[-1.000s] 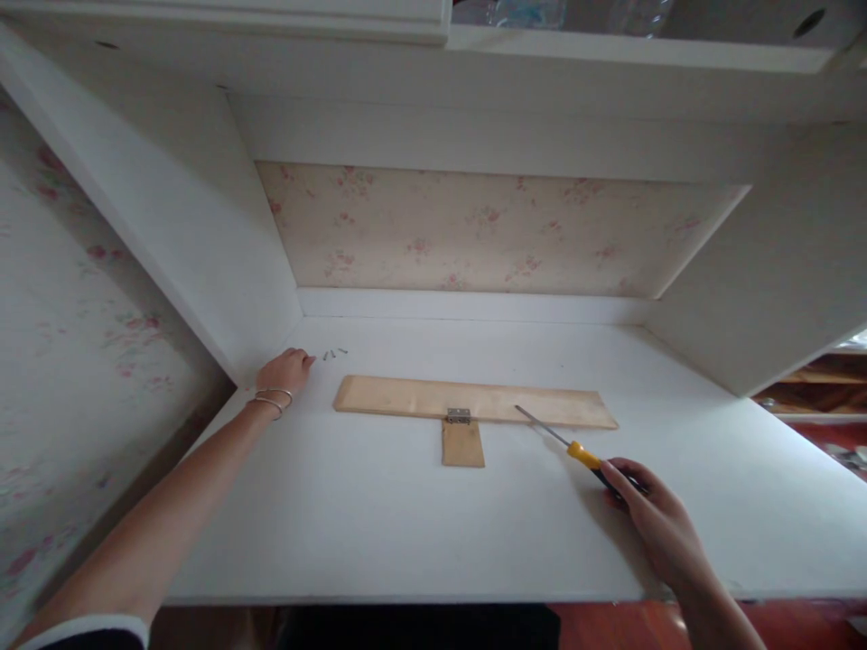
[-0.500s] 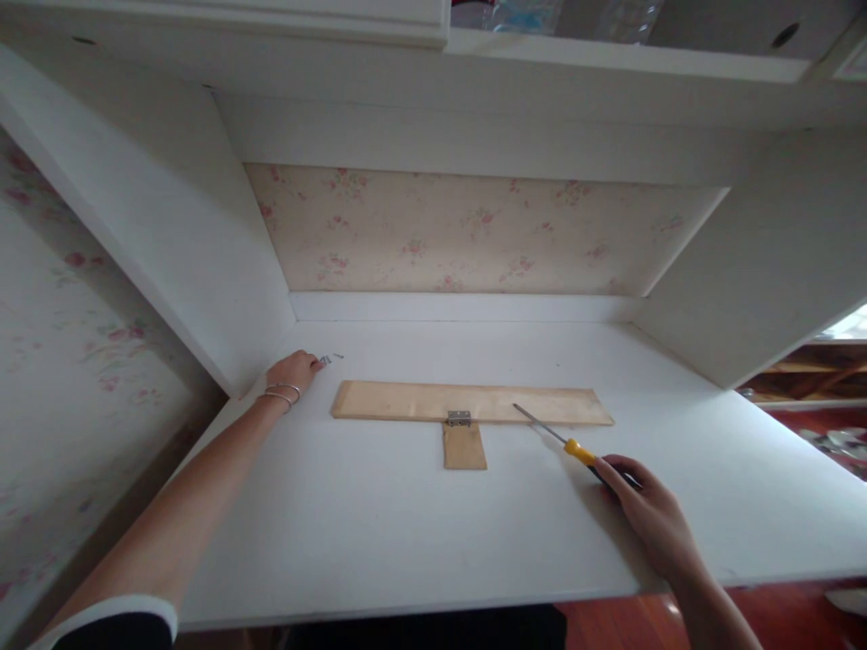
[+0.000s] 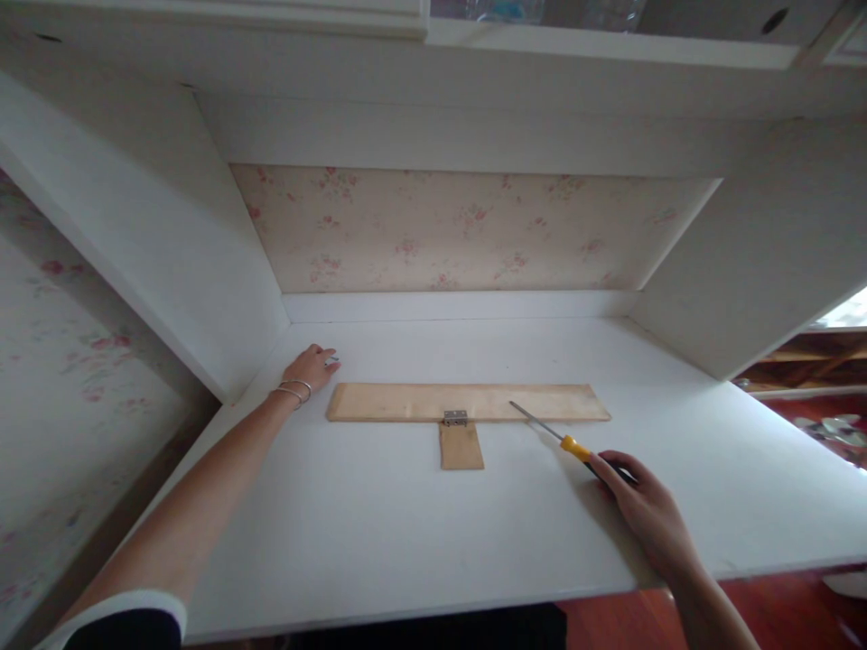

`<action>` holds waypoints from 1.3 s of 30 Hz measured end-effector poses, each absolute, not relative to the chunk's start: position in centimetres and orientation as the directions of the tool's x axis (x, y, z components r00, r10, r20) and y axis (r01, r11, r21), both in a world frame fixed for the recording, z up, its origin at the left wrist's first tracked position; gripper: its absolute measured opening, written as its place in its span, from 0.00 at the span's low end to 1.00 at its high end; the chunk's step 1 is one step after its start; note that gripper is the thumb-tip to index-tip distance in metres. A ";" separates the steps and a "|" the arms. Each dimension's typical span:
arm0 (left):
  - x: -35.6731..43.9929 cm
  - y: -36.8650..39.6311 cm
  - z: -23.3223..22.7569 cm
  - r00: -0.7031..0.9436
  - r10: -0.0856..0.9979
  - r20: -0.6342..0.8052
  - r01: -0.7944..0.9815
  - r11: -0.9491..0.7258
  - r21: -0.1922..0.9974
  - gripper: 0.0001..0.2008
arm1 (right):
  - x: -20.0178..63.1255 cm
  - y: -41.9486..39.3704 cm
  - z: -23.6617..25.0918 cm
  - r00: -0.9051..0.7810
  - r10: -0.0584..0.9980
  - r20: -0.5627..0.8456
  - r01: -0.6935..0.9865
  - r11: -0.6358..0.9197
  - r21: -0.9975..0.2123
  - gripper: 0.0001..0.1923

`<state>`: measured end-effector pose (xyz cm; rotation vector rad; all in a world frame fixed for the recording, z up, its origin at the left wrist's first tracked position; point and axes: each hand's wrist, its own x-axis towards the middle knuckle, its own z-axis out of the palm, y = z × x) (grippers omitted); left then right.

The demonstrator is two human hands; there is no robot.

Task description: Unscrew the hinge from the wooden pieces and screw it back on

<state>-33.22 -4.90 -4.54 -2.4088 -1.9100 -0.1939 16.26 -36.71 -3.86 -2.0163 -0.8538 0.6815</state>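
A long wooden board [image 3: 406,401] lies flat on the white desk [image 3: 379,533]. A small metal hinge [image 3: 455,417] joins it to a short wooden piece [image 3: 461,447] on its near side. My right hand [image 3: 643,515] grips a screwdriver [image 3: 569,444] with a yellow and black handle; its shaft tip rests over the board's right part. My left hand [image 3: 312,366], with bangles on the wrist, reaches to the far left of the desk, fingers down on small screws that it now covers.
White side panels [image 3: 169,244] wall the desk on both sides, with flowered wallpaper [image 3: 467,230] behind and a shelf overhead. At the far right, a red floor and wooden furniture [image 3: 806,370] show beyond the desk.
My left hand slid rightward onto the small screws, which now lie hidden under its fingers. The right hand and screwdriver stayed almost still.
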 end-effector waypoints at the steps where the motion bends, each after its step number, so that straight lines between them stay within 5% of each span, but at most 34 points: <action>1: -33.0 -4.8 -4.6 0.237 0.962 0.134 0.970 -0.241 0.011 0.23 | 16.3 -36.7 -3.9 0.622 0.767 -0.157 0.319 -0.432 -0.844 0.24; 19: -34.4 -3.8 -4.6 0.402 0.909 0.109 0.916 -0.399 -0.046 0.20 | 16.8 -36.6 -4.2 0.616 0.778 -0.121 0.380 -0.428 -0.820 0.25; 28: -34.7 -4.1 -4.1 0.411 0.881 0.233 0.891 -0.442 0.102 0.18 | 16.9 -36.5 -4.3 0.626 0.774 -0.096 0.405 -0.428 -0.808 0.26; 34: -25.7 -11.9 -0.8 0.549 0.741 0.386 0.703 -0.660 0.267 0.15 | 16.9 -36.6 -4.4 0.641 0.759 -0.118 0.380 -0.447 -0.810 0.25; 39: -17.9 -18.0 -0.5 0.649 0.693 0.315 0.543 -0.711 0.446 0.12 | 16.7 -36.7 -4.3 0.636 0.760 -0.137 0.356 -0.446 -0.821 0.26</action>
